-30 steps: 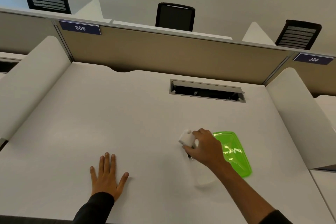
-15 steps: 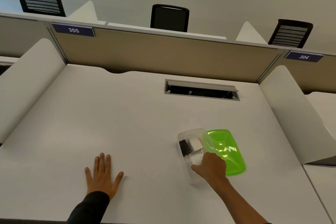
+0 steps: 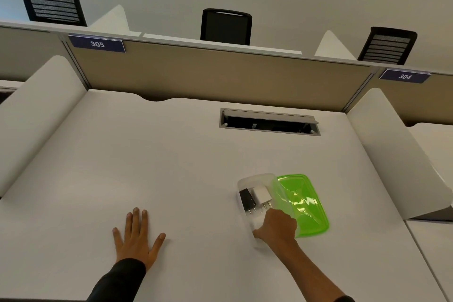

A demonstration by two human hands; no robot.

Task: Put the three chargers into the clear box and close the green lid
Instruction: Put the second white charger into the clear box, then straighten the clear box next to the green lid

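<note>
The clear box [image 3: 255, 177] lies on the white desk, right of centre. A black charger [image 3: 247, 200] and a white charger [image 3: 261, 194] lie side by side in its far half, prongs toward me. My right hand [image 3: 278, 227] reaches into the near end of the box, its fingers curled on another white charger [image 3: 257, 224] that is mostly hidden under them. The green lid [image 3: 304, 203] lies flat on the desk against the box's right side. My left hand [image 3: 137, 235] rests flat on the desk to the left, fingers spread, well apart from the box.
A cable slot [image 3: 269, 122] opens in the desk behind the box. A beige partition [image 3: 208, 73] closes the back. White side dividers [image 3: 36, 105] [image 3: 392, 154] flank the desk. Black chairs [image 3: 225, 26] stand beyond the partition.
My right hand carried a white charger from the box's far end down into its near end, uncovering the two chargers inside. My left hand stayed flat.
</note>
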